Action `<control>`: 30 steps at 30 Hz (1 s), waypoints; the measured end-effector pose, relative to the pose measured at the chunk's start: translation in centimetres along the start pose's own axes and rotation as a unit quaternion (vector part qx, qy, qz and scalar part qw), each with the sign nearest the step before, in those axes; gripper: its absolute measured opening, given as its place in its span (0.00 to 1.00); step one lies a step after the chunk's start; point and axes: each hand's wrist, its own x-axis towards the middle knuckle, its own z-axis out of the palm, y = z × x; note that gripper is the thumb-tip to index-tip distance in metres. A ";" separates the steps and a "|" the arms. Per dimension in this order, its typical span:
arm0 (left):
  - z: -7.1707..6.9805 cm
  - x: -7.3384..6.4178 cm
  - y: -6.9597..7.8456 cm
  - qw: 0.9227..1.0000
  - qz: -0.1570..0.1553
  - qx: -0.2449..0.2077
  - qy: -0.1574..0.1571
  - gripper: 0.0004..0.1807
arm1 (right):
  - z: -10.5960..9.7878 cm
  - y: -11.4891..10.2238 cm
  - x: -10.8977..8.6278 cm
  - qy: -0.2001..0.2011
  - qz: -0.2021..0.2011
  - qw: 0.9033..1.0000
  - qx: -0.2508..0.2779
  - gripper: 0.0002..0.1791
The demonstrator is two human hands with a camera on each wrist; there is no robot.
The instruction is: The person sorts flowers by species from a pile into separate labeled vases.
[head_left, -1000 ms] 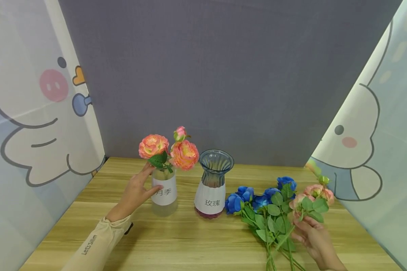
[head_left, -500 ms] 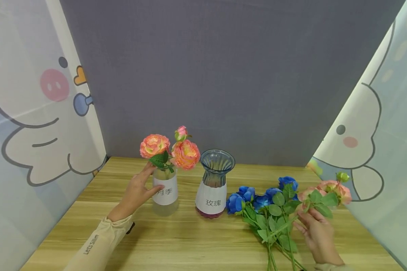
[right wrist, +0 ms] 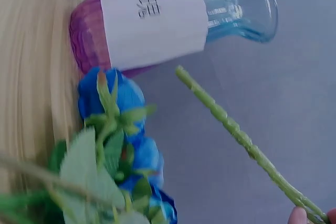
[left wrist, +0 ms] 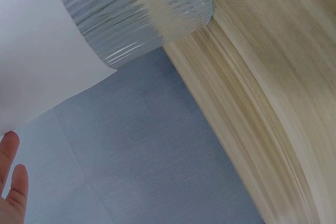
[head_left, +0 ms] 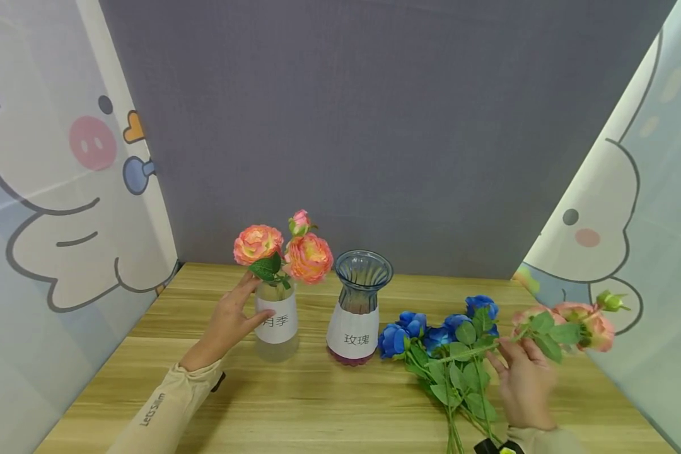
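Pale-pink spray (head_left: pixel 545 323) has swung farther out, at three o'clock from the blue vase (head_left: pixel 353 318), its stem levelling to point at nine, pinched between the right hand's (head_left: pixel 524 378) fingers! Looks like a carrying step; next would call for lifting clear of the blue flowers (head_left: pixel 436 340), closer in at three. Over at nine, the left hand (head_left: pixel 229 321) curls round the clear jar (head_left: pixel 280 334), coral flowers (head_left: pixel 309 258) standing inside; no blooms in the vase.
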 end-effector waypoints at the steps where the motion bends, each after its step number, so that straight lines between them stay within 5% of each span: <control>1: 0.0 0.0 0.0 1.000 0.001 -0.001 0.000 0.41 | 0.2 0.3 -0.2 -0.005 -0.007 1.000 0.002 0.11; 30: 0.0 0.1 0.4 1.000 -0.014 0.006 -0.002 0.37 | 5.5 5.7 -4.5 -0.124 -0.063 0.989 -0.054 0.08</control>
